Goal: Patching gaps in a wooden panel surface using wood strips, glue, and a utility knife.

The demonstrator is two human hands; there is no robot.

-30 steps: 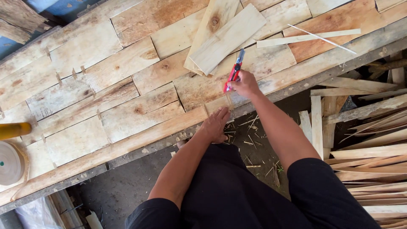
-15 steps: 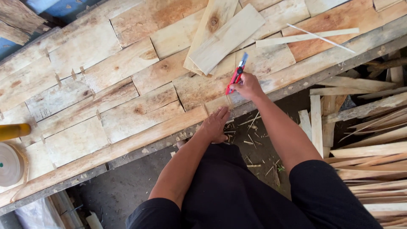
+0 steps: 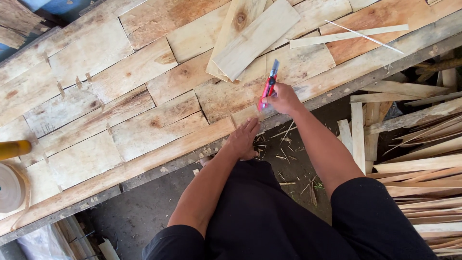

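My right hand [image 3: 283, 98] grips a red and blue utility knife [image 3: 268, 85], its blade end down against a small light wood piece [image 3: 244, 115] at the near edge of the plank bench [image 3: 120, 125]. My left hand [image 3: 243, 139] presses flat on the bench edge just below that piece, fingers spread. Two loose pale boards [image 3: 255, 38] lie stacked just beyond the knife.
A thin wood strip [image 3: 346, 36] lies at the back right. Many split wood slats [image 3: 423, 159] are piled at the right. Wood chips [image 3: 288, 154] litter the dark floor. A tape roll [image 3: 9, 188] and a yellow handle [image 3: 13, 149] sit at the far left.
The right hand and knife have barely shifted, staying at the same small wood piece. The left hand keeps pressing at the bench edge.
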